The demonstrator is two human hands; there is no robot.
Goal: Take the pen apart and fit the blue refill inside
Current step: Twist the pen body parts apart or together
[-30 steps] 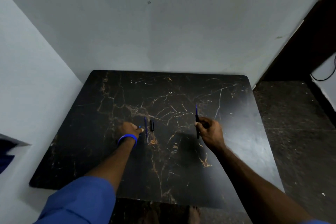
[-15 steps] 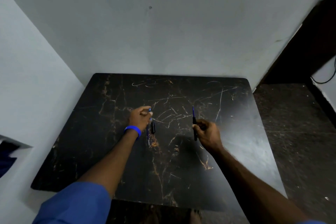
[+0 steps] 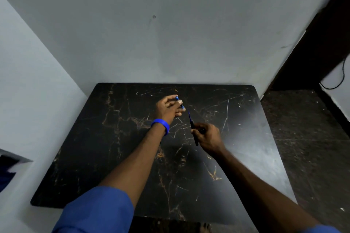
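Note:
My left hand (image 3: 167,109), with a blue band on the wrist, is closed around pen pieces held above the black marble table (image 3: 246,138). Only two blue ends (image 3: 180,102) stick out past the fingers, so I cannot tell which pieces they are. My right hand (image 3: 207,138) grips a thin black pen section (image 3: 192,125). The blue refill (image 3: 189,114) juts up from it, its tip pointing toward the left hand's fingers. Refill tip and left hand are a short gap apart. The section's lower end pokes out below my right fist.
The table stands in a corner, with grey walls (image 3: 170,43) behind and to its left. Dark floor (image 3: 303,128) lies to the right, with a black cable (image 3: 339,81) on the far right wall. A dark opening (image 3: 7,168) sits low on the left.
My left hand closed on the pieces that lay on the table and lifted them up and rightward, toward the refill. My right hand kept its grip and tilted the refill toward the left hand.

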